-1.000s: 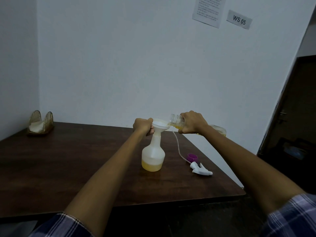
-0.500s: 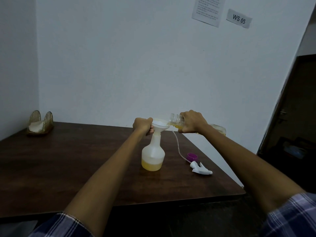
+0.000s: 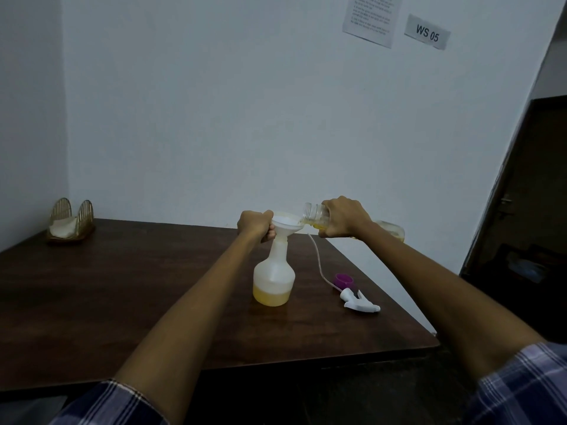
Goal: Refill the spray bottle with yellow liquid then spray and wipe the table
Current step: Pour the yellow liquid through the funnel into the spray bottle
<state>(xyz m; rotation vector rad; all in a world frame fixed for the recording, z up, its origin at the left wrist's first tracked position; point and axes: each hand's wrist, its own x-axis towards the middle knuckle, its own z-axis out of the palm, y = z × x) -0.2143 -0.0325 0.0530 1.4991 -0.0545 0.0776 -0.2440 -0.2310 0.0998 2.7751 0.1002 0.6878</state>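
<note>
A person's two bare forearms reach forward over a dark brown wooden table (image 3: 107,302) with a smooth, faintly glossy top, set into the corner of a pale, plain wall. Checked blue sleeves show at the bottom edge.

Near the middle of the table, toward its right side, stands a spray bottle (image 3: 274,276) of cloudy white plastic, with a round, bulbous base and a long narrow neck. Its head is off. Yellow liquid (image 3: 271,296) fills only the bottom band of the base. A white plastic funnel (image 3: 286,224), a wide shallow cone, sits in the neck.

The left hand (image 3: 254,225) is curled in a fist at the funnel's left rim and the top of the neck, fingers wrapped tight and gripping there. The right hand (image 3: 345,217) wraps its fingers around a clear bottle (image 3: 317,213), held tipped almost on its side, its open threaded mouth just over the funnel's right rim. A little yellow liquid lies along the bottle's lower side.

On the table to the right of the spray bottle lie a small purple cap (image 3: 344,280) and, just beside it, the white trigger head (image 3: 360,303) with its thin, curving tube (image 3: 317,262).

At the far left corner sits a gold wire holder (image 3: 72,216) with arched sides, holding white napkins. On the wall hang a printed paper (image 3: 371,18) and a label reading "WS 05" (image 3: 427,32).
</note>
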